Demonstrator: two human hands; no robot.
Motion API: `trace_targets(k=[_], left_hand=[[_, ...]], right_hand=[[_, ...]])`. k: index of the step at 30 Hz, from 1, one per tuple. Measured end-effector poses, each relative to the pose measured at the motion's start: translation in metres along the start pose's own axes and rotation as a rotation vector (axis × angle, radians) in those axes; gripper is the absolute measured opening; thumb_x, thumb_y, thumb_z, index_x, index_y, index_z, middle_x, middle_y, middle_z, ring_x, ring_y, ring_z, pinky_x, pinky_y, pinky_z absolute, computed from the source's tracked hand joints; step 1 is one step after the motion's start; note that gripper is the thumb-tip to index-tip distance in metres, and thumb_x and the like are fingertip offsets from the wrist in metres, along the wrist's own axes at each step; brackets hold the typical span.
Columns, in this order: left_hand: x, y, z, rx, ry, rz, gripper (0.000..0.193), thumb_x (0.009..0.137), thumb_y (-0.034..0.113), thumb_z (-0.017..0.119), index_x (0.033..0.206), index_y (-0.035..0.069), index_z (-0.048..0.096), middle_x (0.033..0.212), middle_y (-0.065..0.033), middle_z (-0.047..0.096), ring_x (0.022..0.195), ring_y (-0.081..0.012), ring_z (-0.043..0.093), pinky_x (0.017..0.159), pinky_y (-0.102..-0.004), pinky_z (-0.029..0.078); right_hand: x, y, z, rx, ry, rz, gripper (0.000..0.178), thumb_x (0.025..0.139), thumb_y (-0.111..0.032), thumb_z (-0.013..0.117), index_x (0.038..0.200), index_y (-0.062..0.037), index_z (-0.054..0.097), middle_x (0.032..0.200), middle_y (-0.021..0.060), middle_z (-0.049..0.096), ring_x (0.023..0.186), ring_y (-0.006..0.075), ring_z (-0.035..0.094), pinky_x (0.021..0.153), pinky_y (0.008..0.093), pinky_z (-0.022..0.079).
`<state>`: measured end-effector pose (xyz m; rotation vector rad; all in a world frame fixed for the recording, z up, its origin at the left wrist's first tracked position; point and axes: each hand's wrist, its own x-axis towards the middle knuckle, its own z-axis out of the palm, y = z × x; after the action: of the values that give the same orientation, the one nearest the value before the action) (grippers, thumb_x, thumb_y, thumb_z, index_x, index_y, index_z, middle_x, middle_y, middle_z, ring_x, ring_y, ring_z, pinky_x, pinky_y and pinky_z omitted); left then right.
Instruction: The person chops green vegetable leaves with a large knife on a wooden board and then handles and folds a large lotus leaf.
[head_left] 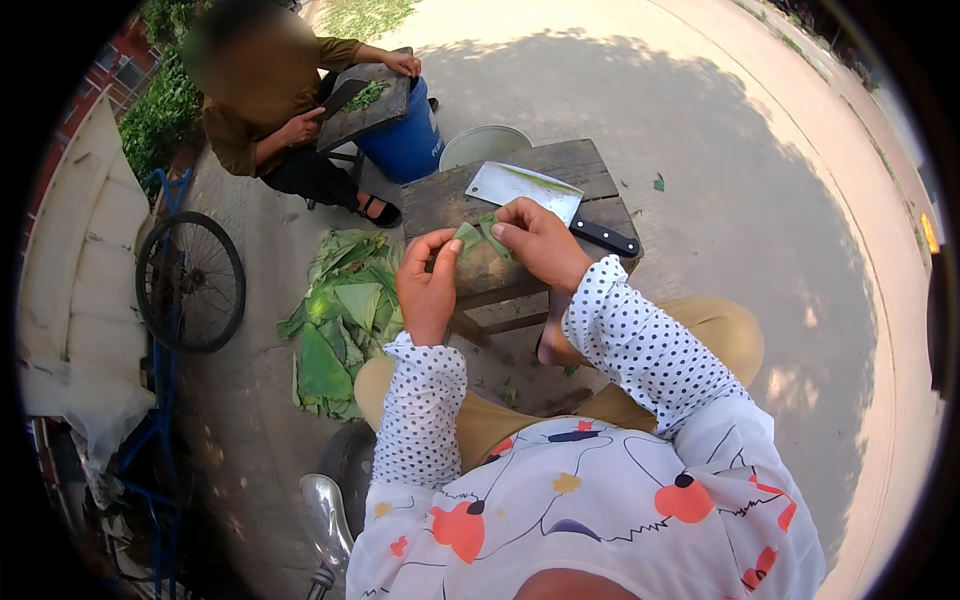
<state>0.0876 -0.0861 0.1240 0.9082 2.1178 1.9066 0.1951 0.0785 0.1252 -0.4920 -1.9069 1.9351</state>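
- Together, the left hand (428, 285) and right hand (537, 240) are pinching a folded green leaf (478, 238) between their fingertips, holding it just above the wooden counter (590, 165).
- A cleaver (525, 188) is lying flat on the counter beyond the hands.
- A pile of leaves (345, 315) is sitting on the ground left of the counter.
- Another person (270, 110) is sitting beyond, holding a board (365, 110).

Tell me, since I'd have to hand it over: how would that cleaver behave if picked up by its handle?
The cleaver would probably feel blade-heavy: its broad steel blade dwarfs the slim black handle. It lies flat on the wooden table, so rolling seems unlikely.
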Motion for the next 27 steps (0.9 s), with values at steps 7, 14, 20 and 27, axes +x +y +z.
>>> trace_targets(k=[7, 14, 20, 27], left_hand=[[-0.006, 0.020, 0.006, -0.253, 0.242, -0.081, 0.018, 0.105, 0.013, 0.067, 0.118, 0.002, 0.070, 0.112, -0.0029, 0.071, 0.099, -0.0095, 0.063, 0.089, -0.0266, 0.051], [-0.021, 0.039, 0.020, -0.359, 0.129, -0.057, 0.018, 0.107, 0.012, 0.063, 0.120, 0.000, 0.066, 0.112, -0.0047, 0.071, 0.099, -0.0110, 0.064, 0.089, -0.0267, 0.051], [-0.025, 0.042, 0.005, -0.661, -0.043, -0.137, 0.017, 0.108, 0.010, 0.057, 0.121, 0.001, 0.063, 0.115, -0.0076, 0.071, 0.099, -0.0138, 0.065, 0.088, -0.0309, 0.054], [-0.030, 0.047, 0.001, -0.778, -0.127, -0.135, 0.023, 0.109, 0.016, 0.059, 0.128, 0.003, 0.059, 0.123, -0.0089, 0.070, 0.106, -0.0173, 0.066, 0.090, -0.0355, 0.055]], right_hand=[[-0.027, -0.024, 0.044, 0.562, 0.092, -0.011, 0.016, 0.105, -0.014, 0.064, 0.116, -0.0040, 0.059, 0.099, 0.0015, 0.062, 0.080, 0.0075, 0.055, 0.070, 0.0248, 0.047], [-0.025, -0.020, 0.056, 0.561, 0.096, -0.052, 0.018, 0.104, -0.014, 0.065, 0.116, -0.0023, 0.059, 0.100, 0.0027, 0.064, 0.080, 0.0079, 0.056, 0.069, 0.0262, 0.049], [-0.035, -0.031, 0.055, 0.648, 0.016, -0.052, 0.015, 0.104, -0.012, 0.064, 0.116, -0.0034, 0.059, 0.102, 0.0020, 0.064, 0.084, 0.0078, 0.056, 0.070, 0.0262, 0.050], [-0.040, -0.029, 0.052, 0.556, -0.022, -0.141, 0.013, 0.104, -0.010, 0.063, 0.116, -0.0070, 0.061, 0.104, -0.0009, 0.064, 0.088, 0.0066, 0.057, 0.074, 0.0243, 0.050]])
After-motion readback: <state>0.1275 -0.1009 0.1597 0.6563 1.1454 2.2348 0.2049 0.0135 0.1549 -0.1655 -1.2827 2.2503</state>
